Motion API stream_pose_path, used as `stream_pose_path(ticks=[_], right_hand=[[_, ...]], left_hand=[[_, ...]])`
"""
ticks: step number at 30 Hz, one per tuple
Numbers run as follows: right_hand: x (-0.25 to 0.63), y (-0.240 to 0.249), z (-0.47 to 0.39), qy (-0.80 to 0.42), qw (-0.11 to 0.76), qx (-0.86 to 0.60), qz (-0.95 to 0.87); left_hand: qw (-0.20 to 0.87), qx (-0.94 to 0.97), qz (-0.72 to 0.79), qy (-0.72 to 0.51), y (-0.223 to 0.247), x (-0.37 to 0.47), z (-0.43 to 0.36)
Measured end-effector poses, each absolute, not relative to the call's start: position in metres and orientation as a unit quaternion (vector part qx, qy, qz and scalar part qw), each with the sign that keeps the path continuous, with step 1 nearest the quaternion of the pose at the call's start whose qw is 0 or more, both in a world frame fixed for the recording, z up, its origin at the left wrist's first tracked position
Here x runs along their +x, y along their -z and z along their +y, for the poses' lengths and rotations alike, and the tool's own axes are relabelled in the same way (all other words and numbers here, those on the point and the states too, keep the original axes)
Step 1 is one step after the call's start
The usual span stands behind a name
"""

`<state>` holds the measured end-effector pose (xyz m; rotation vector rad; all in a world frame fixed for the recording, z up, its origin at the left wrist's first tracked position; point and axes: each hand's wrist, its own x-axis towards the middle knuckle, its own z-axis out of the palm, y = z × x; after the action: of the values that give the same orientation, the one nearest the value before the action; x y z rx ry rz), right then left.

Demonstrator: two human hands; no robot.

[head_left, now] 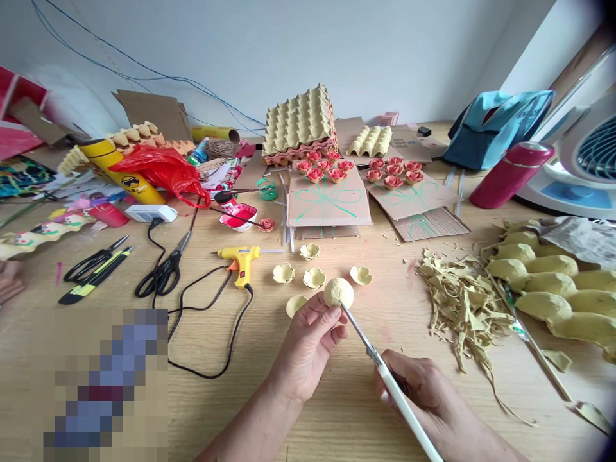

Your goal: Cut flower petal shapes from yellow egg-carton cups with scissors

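Between the thumb and fingers of my left hand (312, 340) is a round, pale yellow egg-carton cup (339, 292). My right hand (423, 391) grips scissors with white handles (402, 404), and their blade tips touch the cup's lower edge. Several petal-cut yellow cups (314, 278) lie on the wooden table just beyond my hands. One more plain cup (296, 305) sits partly behind my left fingers. To the left of the cups rests a yellow glue gun (241, 263) with a black cord.
Carton scraps (459, 301) and molded carton pieces (548, 276) lie right. Red paper flowers (332, 168) stand on cardboard (327, 202) behind the cups. Black scissors (163, 273), a cutter (96, 276) and a paint bowl (238, 217) are left. Another person's hand (9, 279) shows at the left edge.
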<state>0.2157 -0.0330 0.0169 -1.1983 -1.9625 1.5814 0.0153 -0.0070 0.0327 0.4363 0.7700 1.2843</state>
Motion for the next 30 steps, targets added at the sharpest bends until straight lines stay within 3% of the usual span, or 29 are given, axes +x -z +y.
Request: stream_pose_path(ticks=[14,30], right_hand=[[0.22,-0.023,-0.034,-0.632,0.146,-0.388,-0.655],[0.218,-0.032,-0.032,-0.671,0.164,-0.386,-0.611]], left_hand=[[0.612,0.252,0.363,-0.656,-0.035,0.009,-0.003],[0.648,0.236,0.331,-0.644,-0.032,0.006,-0.001]])
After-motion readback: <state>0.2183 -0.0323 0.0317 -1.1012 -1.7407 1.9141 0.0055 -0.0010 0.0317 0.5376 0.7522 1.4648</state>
